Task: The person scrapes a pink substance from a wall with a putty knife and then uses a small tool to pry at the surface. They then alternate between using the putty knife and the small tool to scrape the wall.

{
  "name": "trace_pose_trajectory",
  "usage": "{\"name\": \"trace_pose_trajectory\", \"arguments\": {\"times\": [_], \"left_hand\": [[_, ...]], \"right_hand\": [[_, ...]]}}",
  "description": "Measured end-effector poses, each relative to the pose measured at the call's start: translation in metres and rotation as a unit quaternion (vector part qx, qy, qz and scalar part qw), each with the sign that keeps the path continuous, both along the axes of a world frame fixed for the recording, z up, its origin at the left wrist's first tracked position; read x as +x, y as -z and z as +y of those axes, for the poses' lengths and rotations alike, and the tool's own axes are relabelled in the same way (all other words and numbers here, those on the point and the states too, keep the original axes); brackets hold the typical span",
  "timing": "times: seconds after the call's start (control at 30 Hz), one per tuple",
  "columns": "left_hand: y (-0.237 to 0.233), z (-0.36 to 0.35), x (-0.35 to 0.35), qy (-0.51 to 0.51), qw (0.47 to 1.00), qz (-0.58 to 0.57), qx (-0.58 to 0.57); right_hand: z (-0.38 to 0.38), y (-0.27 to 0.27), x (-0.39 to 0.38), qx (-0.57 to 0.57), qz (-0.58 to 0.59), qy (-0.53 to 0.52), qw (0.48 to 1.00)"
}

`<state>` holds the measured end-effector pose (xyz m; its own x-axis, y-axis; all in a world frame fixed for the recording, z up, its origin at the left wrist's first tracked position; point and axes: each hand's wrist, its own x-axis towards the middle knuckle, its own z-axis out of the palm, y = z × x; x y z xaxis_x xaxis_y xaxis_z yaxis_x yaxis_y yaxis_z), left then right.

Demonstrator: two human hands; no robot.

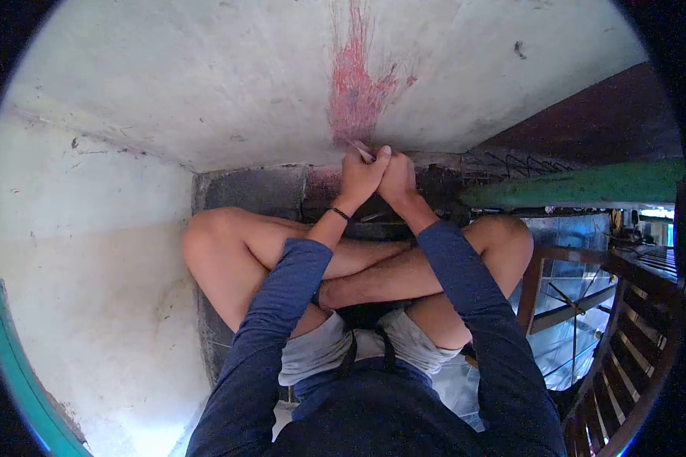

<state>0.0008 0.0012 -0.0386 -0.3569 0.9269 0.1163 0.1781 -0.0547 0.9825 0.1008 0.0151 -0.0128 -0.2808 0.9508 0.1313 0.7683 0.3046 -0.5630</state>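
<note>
I sit cross-legged on a dark slab (pixel 244 190), facing a pale concrete wall (pixel 206 84). My left hand (pixel 360 177) and my right hand (pixel 399 178) are pressed together in front of me, both closed around a thin pale stick-like tool (pixel 360 149). Its tip touches the base of a red smeared patch (pixel 354 87) on the wall. A dark band circles my left wrist. Both arms wear blue sleeves.
A green beam (pixel 587 186) runs along the right. Brown wooden railing slats (pixel 633 335) curve at the lower right, with a drop and glassy surfaces beyond them. A teal edge (pixel 8 358) shows at the lower left. Pale wall fills the left.
</note>
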Motion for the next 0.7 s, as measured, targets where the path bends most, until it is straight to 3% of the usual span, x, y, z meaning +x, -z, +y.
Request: {"name": "trace_pose_trajectory", "arguments": {"times": [0.13, 0.23, 0.33, 0.43, 0.53, 0.6, 0.7], "left_hand": [[-0.020, -0.001, -0.008, 0.014, 0.995, 0.040, -0.094], [-0.004, 0.002, -0.009, 0.025, 0.991, 0.000, -0.129], [0.001, -0.008, -0.002, 0.050, 0.975, -0.176, -0.127], [-0.010, -0.003, 0.004, -0.039, 0.999, -0.017, -0.014], [-0.019, -0.004, -0.006, 0.033, 0.995, 0.043, -0.083], [-0.009, -0.008, -0.002, 0.021, 0.995, -0.039, -0.090], [0.000, -0.004, -0.001, 0.002, 0.999, -0.009, -0.032]], "right_hand": [[0.002, -0.006, -0.004, -0.021, 0.000, -0.006, 1.000], [0.004, -0.008, -0.002, -0.054, -0.083, -0.030, 0.995], [0.000, 0.006, 0.002, -0.069, -0.132, -0.053, 0.987], [0.001, -0.011, 0.002, -0.007, -0.074, -0.035, 0.997], [-0.004, -0.016, -0.003, -0.011, -0.021, 0.018, 1.000], [-0.004, -0.005, 0.002, -0.024, -0.069, -0.032, 0.997], [-0.002, 0.000, 0.001, 0.008, -0.049, -0.030, 0.998]]}}
